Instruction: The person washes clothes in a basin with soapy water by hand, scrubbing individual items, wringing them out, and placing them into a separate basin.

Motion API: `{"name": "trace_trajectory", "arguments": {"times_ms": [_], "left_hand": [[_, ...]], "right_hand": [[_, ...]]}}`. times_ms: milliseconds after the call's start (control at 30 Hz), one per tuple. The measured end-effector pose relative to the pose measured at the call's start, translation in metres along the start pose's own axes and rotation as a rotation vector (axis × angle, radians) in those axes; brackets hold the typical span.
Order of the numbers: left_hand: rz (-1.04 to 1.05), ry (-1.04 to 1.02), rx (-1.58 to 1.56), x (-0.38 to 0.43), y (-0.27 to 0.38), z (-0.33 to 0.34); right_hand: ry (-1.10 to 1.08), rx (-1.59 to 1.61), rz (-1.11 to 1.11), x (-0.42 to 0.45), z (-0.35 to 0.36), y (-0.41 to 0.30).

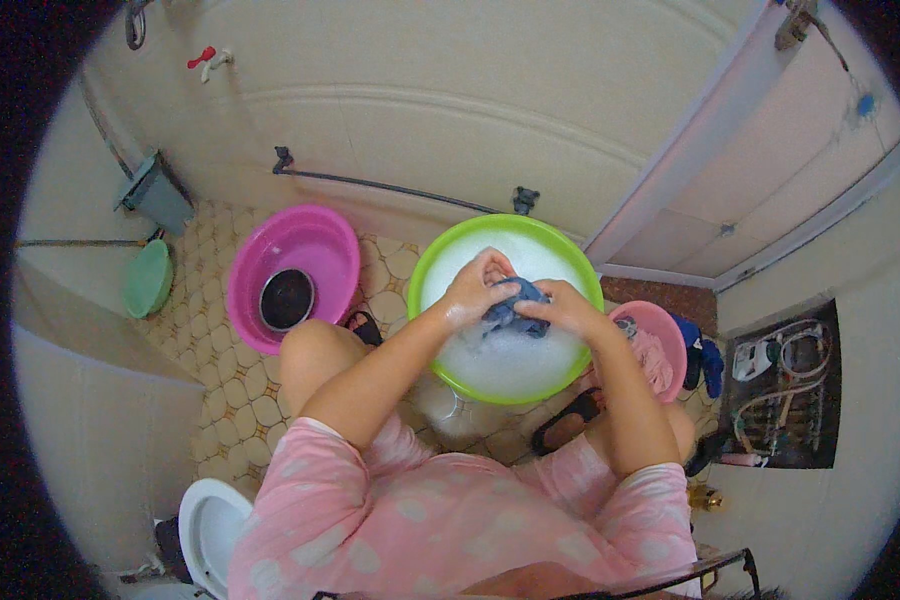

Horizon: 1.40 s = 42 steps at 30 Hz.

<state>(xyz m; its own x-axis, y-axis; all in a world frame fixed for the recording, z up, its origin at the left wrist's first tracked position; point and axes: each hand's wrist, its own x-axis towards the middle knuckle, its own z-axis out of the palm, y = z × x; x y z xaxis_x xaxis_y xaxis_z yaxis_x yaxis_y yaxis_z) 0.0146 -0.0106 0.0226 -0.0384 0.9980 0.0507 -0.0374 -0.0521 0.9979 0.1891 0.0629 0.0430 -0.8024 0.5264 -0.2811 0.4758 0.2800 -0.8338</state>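
A wet blue cloth (pixel 521 309) is bunched between my two hands, over a large green-rimmed basin (pixel 418 281) filled with white suds. My left hand (pixel 482 289) grips its left side, with some foam on the wrist. On the right side my right hand (pixel 562 306) holds it, thumb across the front. The cloth's lower edge hangs at the suds. What lies under the foam is hidden.
Left stands a magenta basin (pixel 337 259) holding a dark round bowl (pixel 286 300). Right of the green basin, a pink tub (pixel 675 337) holds clothes, with dark blue fabric (pixel 711 367) beside it. A pipe (pixel 390 185) runs along the wall.
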Motion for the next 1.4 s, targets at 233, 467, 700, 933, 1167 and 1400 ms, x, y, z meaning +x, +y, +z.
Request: {"name": "trace_trajectory", "arguments": {"times_ms": [233, 467, 700, 933, 1167, 1400], "left_hand": [[-0.051, -0.089, 0.158, 0.002, -0.019, -0.006], [-0.069, -0.253, 0.672, -0.002, -0.046, -0.012], [-0.001, 0.113, -0.101, 0.006, -0.051, -0.011], [-0.151, 0.082, -0.941, 0.014, -0.034, 0.021], [-0.274, 0.317, -0.662, 0.010, -0.007, 0.032], [-0.559, -0.119, -1.345, 0.003, 0.002, 0.043]], "right_hand": [[0.304, 0.648, -0.110, 0.005, 0.003, 0.001], [0.399, 1.121, -0.237, -0.010, -0.002, -0.025], [0.636, 1.032, -0.233, -0.002, -0.014, -0.003], [0.970, 0.282, -0.150, 0.019, -0.003, 0.010], [0.902, -0.198, -0.312, 0.016, 0.028, -0.025], [0.783, -0.540, -0.225, 0.019, 0.054, -0.041]]}}
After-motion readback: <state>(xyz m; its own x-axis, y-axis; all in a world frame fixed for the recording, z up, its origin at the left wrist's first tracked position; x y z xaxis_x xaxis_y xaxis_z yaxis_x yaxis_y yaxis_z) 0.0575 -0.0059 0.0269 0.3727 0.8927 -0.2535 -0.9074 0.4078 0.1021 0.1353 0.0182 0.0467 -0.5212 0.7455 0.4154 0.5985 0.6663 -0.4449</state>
